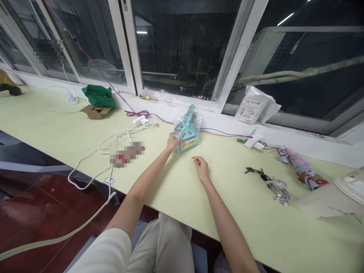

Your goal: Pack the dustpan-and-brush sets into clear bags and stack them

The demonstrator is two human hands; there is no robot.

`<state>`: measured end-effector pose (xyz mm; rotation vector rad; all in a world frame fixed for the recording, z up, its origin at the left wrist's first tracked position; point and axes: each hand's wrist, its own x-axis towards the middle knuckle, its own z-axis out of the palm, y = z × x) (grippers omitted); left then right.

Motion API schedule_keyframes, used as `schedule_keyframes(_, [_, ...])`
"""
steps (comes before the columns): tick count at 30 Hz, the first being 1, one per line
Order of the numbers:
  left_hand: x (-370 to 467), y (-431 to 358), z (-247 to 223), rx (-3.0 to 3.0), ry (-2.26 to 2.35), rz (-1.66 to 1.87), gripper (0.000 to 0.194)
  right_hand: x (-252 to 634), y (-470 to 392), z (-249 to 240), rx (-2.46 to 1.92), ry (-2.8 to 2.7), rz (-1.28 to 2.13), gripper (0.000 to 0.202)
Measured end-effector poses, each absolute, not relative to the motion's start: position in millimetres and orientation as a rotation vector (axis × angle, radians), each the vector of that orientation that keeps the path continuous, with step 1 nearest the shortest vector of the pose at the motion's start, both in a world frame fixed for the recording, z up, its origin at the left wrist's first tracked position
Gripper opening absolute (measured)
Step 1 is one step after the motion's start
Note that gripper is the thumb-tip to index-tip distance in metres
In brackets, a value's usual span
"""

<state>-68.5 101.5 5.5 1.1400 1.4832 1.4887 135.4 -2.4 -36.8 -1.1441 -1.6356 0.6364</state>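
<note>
A stack of teal dustpan-and-brush sets in clear wrapping leans against the window ledge at the centre of the table, a yellow label low on the front one. My left hand is at the lower left edge of the stack, fingers closed on it. To the right and nearer to me, my right hand hovers just over the table with fingers curled and pinched together; whether something small is between the fingertips is too small to tell. It is apart from the stack.
White cables spread over the table at left, near a green bag on a cardboard box. At right lie keys, a folded umbrella and a white bucket. A plastic package rests on the ledge.
</note>
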Motion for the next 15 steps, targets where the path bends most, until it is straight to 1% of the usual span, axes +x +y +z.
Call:
schedule_keyframes(1, [-63, 92, 4, 1.037, 1.429, 1.427, 0.04, 136, -6, -32, -1.127, -1.625, 0.526, 0.031])
schedule_keyframes(4, [-42, 64, 1, 0.888, 1.301, 1.293, 0.027, 138, -19, -17, -1.085, -1.627, 0.287, 0.032])
schedule_keyframes(6, [-27, 49, -1, 0.861, 1.224, 1.283, 0.022, 143, -25, -10, -1.102, -1.681, 0.264, 0.029])
schedule_keyframes(8, [-10, 38, -4, 0.814, 1.124, 1.324, 0.025, 154, -27, -8, -1.151, -1.699, 0.269, 0.029])
schedule_keyframes(9, [-2, 34, -6, 0.783, 1.081, 1.359, 0.029, 161, -28, -9, -1.173, -1.688, 0.283, 0.03])
schedule_keyframes(11, [12, 28, -12, 0.723, 1.029, 1.429, 0.045, 177, -26, -15, -1.199, -1.637, 0.381, 0.035])
schedule_keyframes(15, [30, 14, -24, 0.674, 0.986, 1.459, 0.087, 207, -16, -32, -1.243, -1.327, 0.853, 0.043])
